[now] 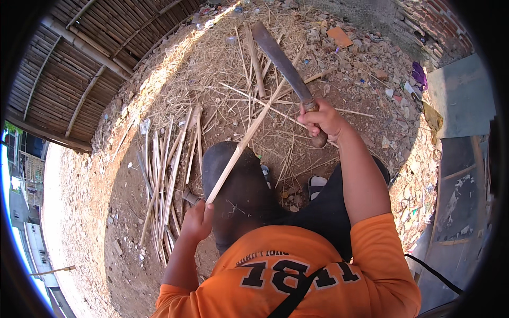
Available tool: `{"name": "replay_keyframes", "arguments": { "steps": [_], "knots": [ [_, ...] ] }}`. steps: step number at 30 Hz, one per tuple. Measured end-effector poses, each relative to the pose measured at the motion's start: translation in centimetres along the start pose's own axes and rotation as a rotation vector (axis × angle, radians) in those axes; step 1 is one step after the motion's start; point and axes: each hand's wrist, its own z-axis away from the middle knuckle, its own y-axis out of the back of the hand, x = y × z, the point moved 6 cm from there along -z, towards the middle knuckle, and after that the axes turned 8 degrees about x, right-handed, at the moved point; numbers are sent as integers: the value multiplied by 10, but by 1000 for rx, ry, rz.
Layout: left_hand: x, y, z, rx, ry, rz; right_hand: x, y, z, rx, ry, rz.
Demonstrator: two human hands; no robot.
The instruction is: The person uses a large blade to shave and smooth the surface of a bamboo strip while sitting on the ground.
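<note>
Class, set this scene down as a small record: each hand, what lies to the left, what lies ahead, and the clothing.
Left hand: grips pale strip by its near end
Right hand: holds machete, tip pointing away
To the left: pile of strips
Ahead: straw, loose sticks
Clothing: orange shirt, dark trousers
</note>
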Motion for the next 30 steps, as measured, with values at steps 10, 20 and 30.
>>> {"name": "replay_keyframes", "arguments": {
  "steps": [10, 20, 30],
  "knots": [
    [-11, -1, 2, -61, 49, 5, 48, -17, -5, -222, -300, 75],
    [-8, 1, 0, -27, 45, 9, -1, -4, 3, 288, 161, 941],
    [3, 9, -3, -89, 106, 56, 19, -13, -9, 131, 34, 795]
  ]
}}
